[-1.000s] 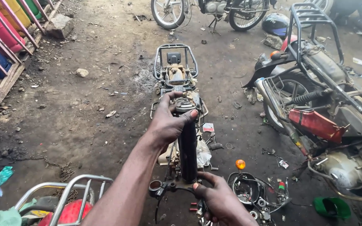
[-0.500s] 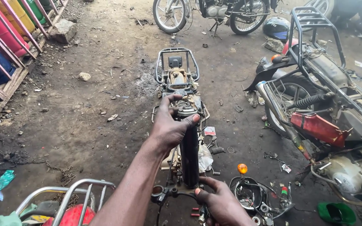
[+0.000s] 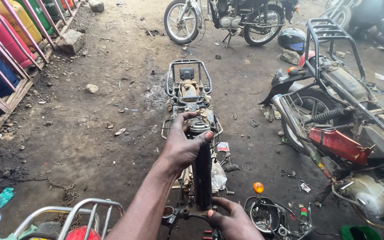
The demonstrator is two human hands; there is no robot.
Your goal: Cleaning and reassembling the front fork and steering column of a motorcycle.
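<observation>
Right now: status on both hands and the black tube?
Left hand clamped round the top of the black tube. Right hand gripping its base. Tube upright over the stripped motorcycle frame; nothing blocking it.

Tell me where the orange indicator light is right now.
In the head view, the orange indicator light lies on the ground right of the black fork tube, just above the right hand.
</observation>
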